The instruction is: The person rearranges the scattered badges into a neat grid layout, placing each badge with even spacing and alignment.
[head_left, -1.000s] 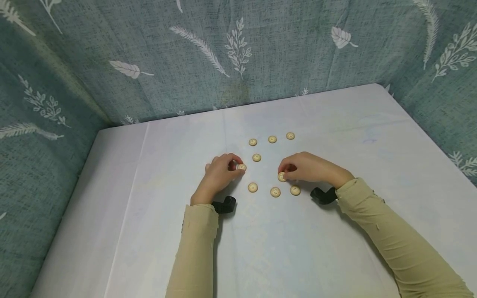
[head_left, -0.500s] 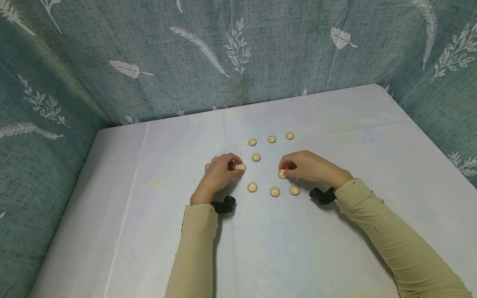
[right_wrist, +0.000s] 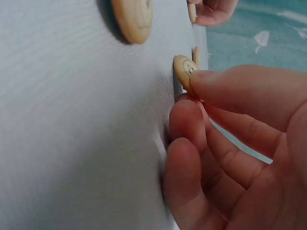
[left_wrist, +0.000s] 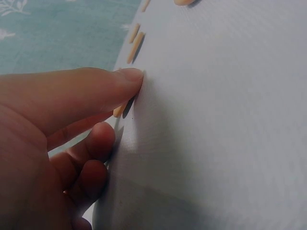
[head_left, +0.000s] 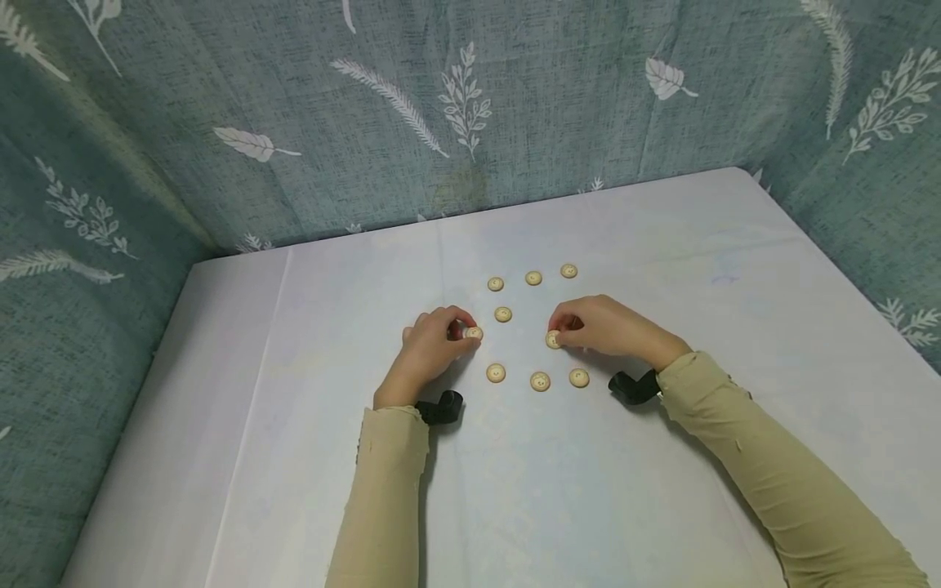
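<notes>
Round, pale wooden buttons lie about the middle of the white table. My left hand (head_left: 426,349) pinches one button (head_left: 474,333) between thumb and finger, at the left side of the group. The left wrist view shows only an edge of this button (left_wrist: 117,111) under the thumb. To the right, my right hand (head_left: 608,325) pinches another button (head_left: 553,339) by its right side. In the right wrist view the thumb presses on the face of that button (right_wrist: 186,72), which is slightly tilted close to the cloth.
Three buttons form a far row, among them the middle button (head_left: 533,278). A single button (head_left: 503,314) lies just below that row. Nearer to me is another row of three, with a button (head_left: 540,381) at its centre. A patterned green curtain (head_left: 544,106) hangs behind the table (head_left: 588,506).
My right hand has slid its button a little away from me, off from the near row. The left hand keeps its place and hold. The head view has shifted slightly.
</notes>
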`<state>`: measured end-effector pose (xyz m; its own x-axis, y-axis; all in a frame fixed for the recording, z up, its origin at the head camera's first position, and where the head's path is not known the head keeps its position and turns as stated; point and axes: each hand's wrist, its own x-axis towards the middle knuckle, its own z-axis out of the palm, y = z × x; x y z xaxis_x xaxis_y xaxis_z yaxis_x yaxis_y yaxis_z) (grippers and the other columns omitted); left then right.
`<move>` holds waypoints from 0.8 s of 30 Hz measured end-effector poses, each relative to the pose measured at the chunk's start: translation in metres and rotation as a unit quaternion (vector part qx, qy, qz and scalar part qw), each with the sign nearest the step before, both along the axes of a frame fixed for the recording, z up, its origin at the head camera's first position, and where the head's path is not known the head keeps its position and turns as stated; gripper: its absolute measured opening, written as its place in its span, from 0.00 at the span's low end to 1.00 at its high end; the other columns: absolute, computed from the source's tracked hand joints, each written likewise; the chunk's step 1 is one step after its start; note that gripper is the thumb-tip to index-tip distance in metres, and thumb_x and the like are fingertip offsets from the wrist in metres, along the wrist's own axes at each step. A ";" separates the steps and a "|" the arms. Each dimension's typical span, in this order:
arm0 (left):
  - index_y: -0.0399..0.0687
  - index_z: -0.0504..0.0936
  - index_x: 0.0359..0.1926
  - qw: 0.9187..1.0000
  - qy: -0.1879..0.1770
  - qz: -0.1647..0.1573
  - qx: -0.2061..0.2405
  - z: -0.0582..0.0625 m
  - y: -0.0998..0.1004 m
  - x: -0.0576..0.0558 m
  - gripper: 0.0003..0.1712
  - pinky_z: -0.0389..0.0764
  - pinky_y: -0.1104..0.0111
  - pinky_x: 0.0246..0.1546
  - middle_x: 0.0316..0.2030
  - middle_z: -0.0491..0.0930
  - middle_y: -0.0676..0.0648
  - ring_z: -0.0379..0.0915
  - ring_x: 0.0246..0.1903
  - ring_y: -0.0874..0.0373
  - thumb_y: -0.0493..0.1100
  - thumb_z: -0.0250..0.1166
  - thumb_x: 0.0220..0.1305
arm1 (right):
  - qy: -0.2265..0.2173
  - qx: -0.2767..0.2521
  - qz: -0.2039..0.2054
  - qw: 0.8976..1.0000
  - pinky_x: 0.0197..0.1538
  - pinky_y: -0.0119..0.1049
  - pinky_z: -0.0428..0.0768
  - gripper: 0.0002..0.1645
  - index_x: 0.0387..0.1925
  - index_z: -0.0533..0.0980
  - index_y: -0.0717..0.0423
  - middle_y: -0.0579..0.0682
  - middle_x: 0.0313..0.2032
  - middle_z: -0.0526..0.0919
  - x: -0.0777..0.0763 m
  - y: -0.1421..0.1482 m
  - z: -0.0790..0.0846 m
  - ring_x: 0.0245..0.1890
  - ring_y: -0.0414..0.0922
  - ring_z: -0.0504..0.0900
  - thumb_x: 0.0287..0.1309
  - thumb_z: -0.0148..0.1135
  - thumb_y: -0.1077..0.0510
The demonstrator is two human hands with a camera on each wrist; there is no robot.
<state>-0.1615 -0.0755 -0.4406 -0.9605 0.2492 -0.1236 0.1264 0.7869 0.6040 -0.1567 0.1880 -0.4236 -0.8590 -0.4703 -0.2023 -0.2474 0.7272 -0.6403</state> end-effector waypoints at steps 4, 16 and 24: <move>0.57 0.75 0.38 1.000 -0.001 0.001 0.001 0.000 0.000 0.000 0.12 0.53 0.58 0.39 0.28 0.70 0.51 0.61 0.33 0.55 0.51 0.65 0.53 | 0.000 -0.005 -0.006 1.000 0.30 0.36 0.72 0.05 0.35 0.77 0.48 0.43 0.28 0.78 -0.003 0.001 -0.003 0.24 0.41 0.74 0.55 0.58 0.56; 0.57 0.75 0.38 1.000 0.000 -0.005 0.013 -0.004 0.002 0.001 0.12 0.53 0.59 0.39 0.27 0.70 0.52 0.60 0.33 0.55 0.51 0.65 0.53 | -0.015 -0.031 -0.052 0.998 0.30 0.37 0.71 0.07 0.37 0.77 0.47 0.44 0.30 0.78 -0.002 0.005 -0.007 0.24 0.43 0.74 0.55 0.59 0.54; 0.57 0.75 0.38 1.000 0.006 0.001 0.010 -0.002 -0.001 0.001 0.12 0.53 0.59 0.39 0.27 0.70 0.52 0.60 0.33 0.55 0.51 0.65 0.52 | -0.010 -0.056 -0.068 0.996 0.28 0.38 0.72 0.08 0.38 0.77 0.45 0.46 0.27 0.77 -0.005 0.004 -0.009 0.23 0.45 0.73 0.55 0.59 0.51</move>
